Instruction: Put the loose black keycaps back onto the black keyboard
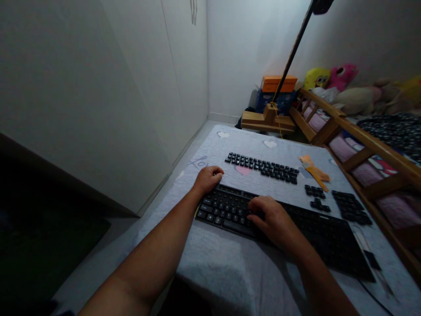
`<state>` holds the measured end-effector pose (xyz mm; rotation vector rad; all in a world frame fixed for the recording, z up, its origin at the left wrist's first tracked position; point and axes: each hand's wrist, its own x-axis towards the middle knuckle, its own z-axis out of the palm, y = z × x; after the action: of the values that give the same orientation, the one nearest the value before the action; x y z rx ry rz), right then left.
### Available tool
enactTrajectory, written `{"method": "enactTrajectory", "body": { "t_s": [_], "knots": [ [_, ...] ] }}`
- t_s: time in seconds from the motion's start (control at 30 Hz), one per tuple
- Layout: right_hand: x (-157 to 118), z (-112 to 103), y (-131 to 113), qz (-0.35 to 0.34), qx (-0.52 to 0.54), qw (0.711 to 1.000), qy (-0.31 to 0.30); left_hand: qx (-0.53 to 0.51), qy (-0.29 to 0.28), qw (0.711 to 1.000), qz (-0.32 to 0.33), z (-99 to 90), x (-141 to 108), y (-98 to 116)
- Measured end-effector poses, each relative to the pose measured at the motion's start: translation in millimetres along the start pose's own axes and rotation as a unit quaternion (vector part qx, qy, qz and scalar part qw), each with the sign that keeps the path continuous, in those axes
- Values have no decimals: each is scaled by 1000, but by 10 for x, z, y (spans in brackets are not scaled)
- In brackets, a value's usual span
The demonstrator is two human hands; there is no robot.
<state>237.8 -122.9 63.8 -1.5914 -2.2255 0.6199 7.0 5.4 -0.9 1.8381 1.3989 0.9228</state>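
Note:
A black keyboard (319,232) lies on the cloth-covered surface. Keycaps (226,215) sit on its left part, while the right part looks dark and bare of caps. My left hand (208,177) rests at the keyboard's back left corner, its fingers curled in; whatever they hold, if anything, is hidden. Over the middle of the keyboard is my right hand (268,217), thumb and fingers drawn together close to the keys. The fingertips hide what is between them. Behind the keyboard, loose black keycaps (255,163) lie in rows.
Smaller keycap groups (315,191) and a block of keycaps (350,206) lie at the right. Near them are a yellow-handled brush (315,175) on an orange cloth (322,174) and a thin tool (372,260). A wooden bed rail (365,136) borders the right; a cabinet (131,87) stands left.

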Motion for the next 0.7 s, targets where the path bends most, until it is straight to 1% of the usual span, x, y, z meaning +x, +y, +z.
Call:
{"method": "enactTrajectory", "body": {
  "t_s": [0.1,0.3,0.7],
  "knots": [
    [19,54,26,-2,9,1000,3,-3,1,1000,4,0,1,-9],
    [10,115,43,-5,14,1000,-17,3,-2,1000,3,-7,-3,-4],
    [-14,158,64,-19,26,999,-1,0,-1,1000,1,-8,4,-12]
  ]
}}
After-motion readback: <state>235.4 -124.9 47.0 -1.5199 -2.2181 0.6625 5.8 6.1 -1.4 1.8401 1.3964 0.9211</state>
